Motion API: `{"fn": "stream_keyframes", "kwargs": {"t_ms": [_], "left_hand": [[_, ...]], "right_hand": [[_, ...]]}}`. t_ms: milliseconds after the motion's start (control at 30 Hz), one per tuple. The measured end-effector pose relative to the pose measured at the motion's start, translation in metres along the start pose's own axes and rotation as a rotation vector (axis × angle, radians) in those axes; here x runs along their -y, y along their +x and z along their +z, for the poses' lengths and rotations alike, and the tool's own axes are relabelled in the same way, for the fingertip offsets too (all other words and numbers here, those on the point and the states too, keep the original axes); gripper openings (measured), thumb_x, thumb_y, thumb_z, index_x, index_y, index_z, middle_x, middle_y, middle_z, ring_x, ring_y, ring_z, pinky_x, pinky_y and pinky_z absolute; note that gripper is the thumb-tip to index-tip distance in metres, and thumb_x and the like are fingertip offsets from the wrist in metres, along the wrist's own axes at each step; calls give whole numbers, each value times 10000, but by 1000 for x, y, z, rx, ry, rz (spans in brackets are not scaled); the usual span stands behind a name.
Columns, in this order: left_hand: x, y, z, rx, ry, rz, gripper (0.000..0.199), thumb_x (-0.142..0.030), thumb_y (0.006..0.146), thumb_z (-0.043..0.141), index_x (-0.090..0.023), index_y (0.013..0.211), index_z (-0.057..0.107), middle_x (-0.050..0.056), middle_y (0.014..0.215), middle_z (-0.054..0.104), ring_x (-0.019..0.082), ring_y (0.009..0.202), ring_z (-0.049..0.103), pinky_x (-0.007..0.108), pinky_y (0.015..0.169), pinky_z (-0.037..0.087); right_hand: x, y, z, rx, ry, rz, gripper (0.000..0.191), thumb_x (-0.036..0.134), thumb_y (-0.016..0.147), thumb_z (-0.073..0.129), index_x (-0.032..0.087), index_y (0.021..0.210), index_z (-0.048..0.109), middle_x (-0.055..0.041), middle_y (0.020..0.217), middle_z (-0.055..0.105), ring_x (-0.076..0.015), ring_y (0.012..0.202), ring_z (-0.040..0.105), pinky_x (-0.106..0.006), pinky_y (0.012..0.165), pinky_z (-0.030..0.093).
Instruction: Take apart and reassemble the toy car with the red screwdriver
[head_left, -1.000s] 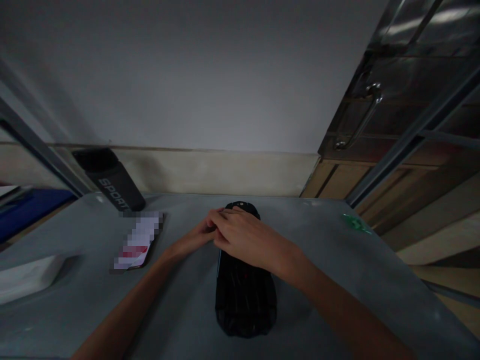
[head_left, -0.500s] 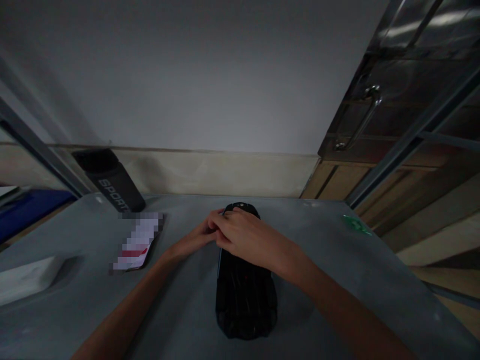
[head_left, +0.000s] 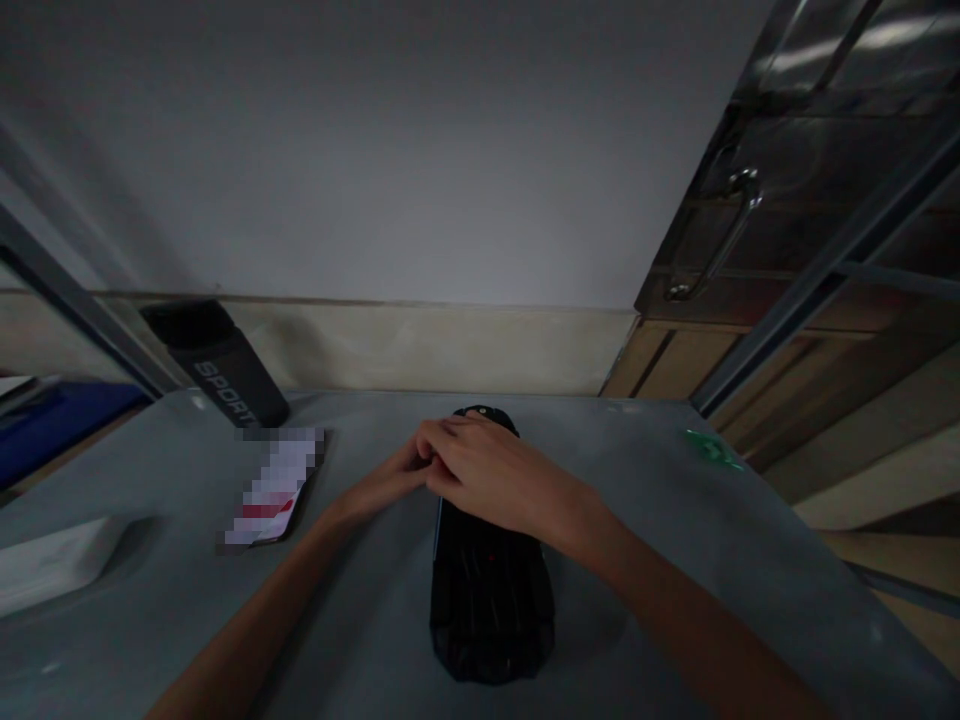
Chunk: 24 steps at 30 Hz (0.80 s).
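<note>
A long black object [head_left: 491,600] with a ridged, wider near end lies on the grey table [head_left: 645,620]. Across its far part rests my right hand [head_left: 491,470], fingers bent and pressed together, hiding that stretch of the object. My left hand [head_left: 409,462] meets it at the object's left edge, its fingers curled in under the right fingers. Whatever the fingertips pinch between them is hidden.
A dark bottle marked SPORT [head_left: 229,375] stands at the back left. Near it lies a phone [head_left: 277,490], blurred out in part. A white object [head_left: 60,560] is at the left edge, a green wrapper [head_left: 712,449] at the right. Behind is a wall [head_left: 435,345].
My right hand's fingers have shifted very slightly left over the far end of the black object. Otherwise the hands and the things on the table stay where they were.
</note>
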<state>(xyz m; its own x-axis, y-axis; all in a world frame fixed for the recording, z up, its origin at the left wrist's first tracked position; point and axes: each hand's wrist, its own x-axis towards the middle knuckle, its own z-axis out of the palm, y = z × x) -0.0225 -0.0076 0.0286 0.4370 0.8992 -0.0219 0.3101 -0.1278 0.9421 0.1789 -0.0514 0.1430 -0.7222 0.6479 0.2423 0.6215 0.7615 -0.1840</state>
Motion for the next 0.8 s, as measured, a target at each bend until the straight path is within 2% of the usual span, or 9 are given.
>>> {"fn": "stream_keyframes", "kwargs": {"t_ms": [100, 200, 267, 333, 400, 467, 667, 800], "left_hand": [[2, 1, 0, 13, -26, 3, 653, -442, 860, 703, -174, 1439, 563, 104, 1436, 689, 376, 1453, 545, 467, 1244, 401], [2, 1, 0, 18, -38, -17, 663, -457, 851, 702, -170, 1433, 566, 101, 1447, 686, 382, 1451, 547, 468, 1248, 395], [4, 2, 1, 9, -46, 9, 703, -425, 854, 707, -189, 1491, 525, 102, 1524, 640, 372, 1496, 508, 471, 1271, 359], [8, 2, 1, 9, -73, 22, 792, -415, 852, 724, -212, 1567, 451, 119, 1597, 580, 371, 1526, 479, 505, 1287, 327], [11, 3, 1, 17, -101, 11, 843, -433, 841, 740, -220, 1592, 421, 131, 1603, 571, 384, 1526, 482, 536, 1286, 323], [12, 3, 1, 17, -111, 7, 834, -454, 852, 734, -218, 1590, 426, 122, 1575, 597, 378, 1523, 486, 519, 1286, 332], [4, 1, 2, 14, -98, 7, 750, -443, 871, 730, -169, 1529, 497, 140, 1510, 644, 374, 1471, 538, 473, 1238, 416], [0, -1, 2, 2, -99, 12, 721, -383, 862, 720, -182, 1525, 518, 120, 1476, 672, 365, 1471, 540, 456, 1253, 387]], "right_hand": [[2, -1, 0, 17, -62, 66, 186, 175, 1091, 520, 119, 1153, 686, -109, 968, 795, -225, 856, 732, -349, 795, 495], [4, -2, -3, 19, 4, 34, 160, 155, 1053, 567, 117, 1167, 673, -109, 1017, 794, -225, 944, 730, -335, 834, 488], [5, -3, -4, 21, 23, 65, 158, 192, 1059, 567, 133, 1153, 680, -101, 994, 792, -225, 900, 731, -337, 788, 480], [5, -3, -5, 41, 7, 98, 181, 196, 1083, 529, 140, 1156, 685, -92, 953, 792, -216, 812, 723, -333, 709, 452], [4, -3, -4, 49, 16, 76, 180, 188, 1085, 526, 144, 1155, 685, -88, 964, 793, -210, 823, 723, -327, 705, 441], [2, -3, -3, 28, 32, 55, 155, 201, 1069, 556, 149, 1136, 685, -85, 976, 792, -213, 862, 724, -325, 728, 446], [1, -4, 0, 31, -64, 88, 220, 199, 1105, 474, 136, 1217, 652, -97, 936, 792, -213, 764, 715, -336, 661, 410], [3, -3, 1, 8, -7, 52, 193, 229, 1063, 543, 150, 1208, 643, -93, 975, 793, -215, 843, 719, -330, 716, 436]]}}
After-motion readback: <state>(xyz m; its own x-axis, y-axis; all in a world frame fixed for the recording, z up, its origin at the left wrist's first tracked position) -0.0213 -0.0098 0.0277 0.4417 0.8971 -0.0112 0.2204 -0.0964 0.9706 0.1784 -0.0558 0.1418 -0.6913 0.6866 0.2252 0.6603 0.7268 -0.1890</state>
